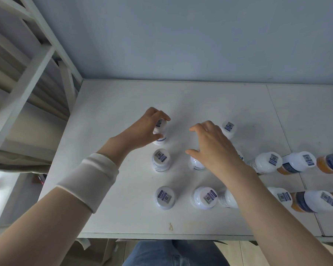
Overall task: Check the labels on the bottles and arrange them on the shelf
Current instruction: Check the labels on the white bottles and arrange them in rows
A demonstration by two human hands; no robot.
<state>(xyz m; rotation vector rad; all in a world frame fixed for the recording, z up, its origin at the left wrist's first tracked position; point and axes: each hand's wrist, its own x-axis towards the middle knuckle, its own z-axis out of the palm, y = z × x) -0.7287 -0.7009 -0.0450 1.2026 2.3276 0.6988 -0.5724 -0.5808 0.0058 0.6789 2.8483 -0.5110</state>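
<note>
Your white shelf board (123,96), seamed at right, white-capped bottles (160,159) standing on it in loose rows, code stickers on caps, orange-bodied bottles (329,163) at your far right, small stain (170,226) near the front edge.

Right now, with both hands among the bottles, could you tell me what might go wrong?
The left hand grips the back-left bottle near its cap, and it looks tilted, so it could slip or tip. The open right hand hovers over another bottle, and that forearm crosses the front row, so it may knock the bottle beside it.
</note>
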